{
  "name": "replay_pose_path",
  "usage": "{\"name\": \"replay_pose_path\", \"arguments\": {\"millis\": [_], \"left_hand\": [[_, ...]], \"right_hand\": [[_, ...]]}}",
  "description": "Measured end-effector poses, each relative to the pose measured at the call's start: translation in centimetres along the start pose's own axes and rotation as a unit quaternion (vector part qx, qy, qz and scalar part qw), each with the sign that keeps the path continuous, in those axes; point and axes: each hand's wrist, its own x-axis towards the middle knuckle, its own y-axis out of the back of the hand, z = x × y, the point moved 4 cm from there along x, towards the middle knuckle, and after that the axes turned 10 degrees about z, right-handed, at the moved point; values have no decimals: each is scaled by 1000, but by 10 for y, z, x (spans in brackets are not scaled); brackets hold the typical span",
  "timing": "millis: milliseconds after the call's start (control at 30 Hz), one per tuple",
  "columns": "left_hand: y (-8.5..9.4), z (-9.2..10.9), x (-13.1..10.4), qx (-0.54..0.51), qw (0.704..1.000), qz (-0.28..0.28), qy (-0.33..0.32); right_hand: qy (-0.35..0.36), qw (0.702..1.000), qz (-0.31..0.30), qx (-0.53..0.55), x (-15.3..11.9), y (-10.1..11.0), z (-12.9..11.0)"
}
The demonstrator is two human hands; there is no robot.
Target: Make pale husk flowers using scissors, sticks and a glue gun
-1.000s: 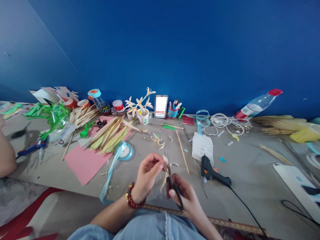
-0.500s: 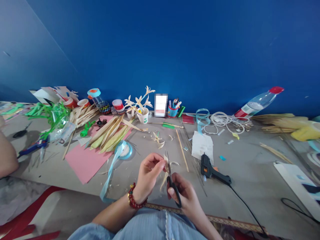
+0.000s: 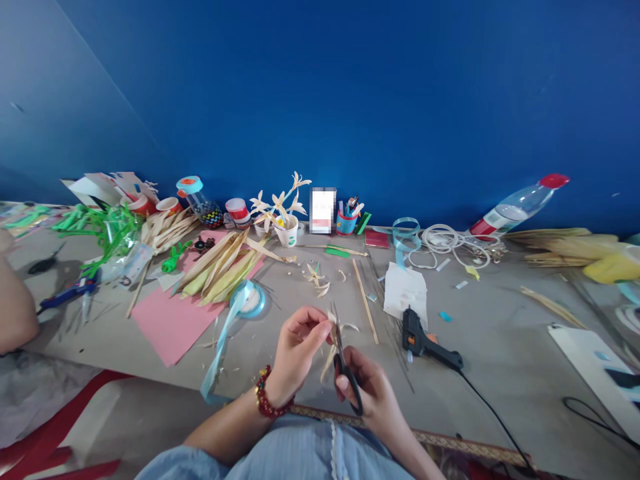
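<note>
Fingers [image 3: 357, 359] gripping scissors [image 3: 345, 367], near table edge [image 3: 450, 445]

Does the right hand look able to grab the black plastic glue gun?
Probably not: the right hand holds black-handled metal scissors. Otherwise the way to the glue gun looks free, past thin grey wires.

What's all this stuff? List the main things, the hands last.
Long dry husks: one pile, tan, over pink paper
Pointed craft flowers: several, cream, by white paper cup
Round ribbon roll: one, light blue, left of centre
Plastic glue gun: one, black, right
Clear plastic bottle: one, red cap, rear right
Looped cable: one bundle, white, rear right
Thin curly stems: one heap, green, left
Metal scissors: one, black handles, front centre
Left hand: one, centre, pinching pale strip
Right hand: one, holding the scissors
</note>
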Motion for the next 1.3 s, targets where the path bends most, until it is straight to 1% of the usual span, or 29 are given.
{"name": "replay_pose_path", "arguments": {"millis": [167,367,500,633,767,867,933,1000,1100,1167,1233,1300], "left_hand": [[0,1,0,6,1000,-3,-1],[1,1,1,4,1000,-9,3],[2,-1,1,-1,1000,-7,3],[2,0,0,-4,1000,-10,0],[2,1,0,-8,1000,-20,21],[0,2,-1,9,998,-54,31],[-2,3,-1,39,995,-85,33],[-2,3,-1,88,988,-118,34],[-1,3,0,156,970,-181,36],[0,4,1,173,961,-212,40],[3,4,3,164,958,-225,62],[4,1,4,135,960,-224,96]], "right_hand": [[-12,1000,1,13,-1,0,3],[-3,1000,-12,12,-2,0,1],[-13,1000,-13,22,-1,1,5],[-7,999,19,44,0,6,10],[35,995,90,40,4,19,-2],[57,990,112,60,12,26,-19],[55,990,107,79,19,27,-30],[34,991,91,97,25,25,-36],[-9,991,44,127,32,21,-39],[-28,990,15,139,34,18,-36],[-31,989,10,141,34,17,-34],[-25,989,25,142,34,18,-32]]}}
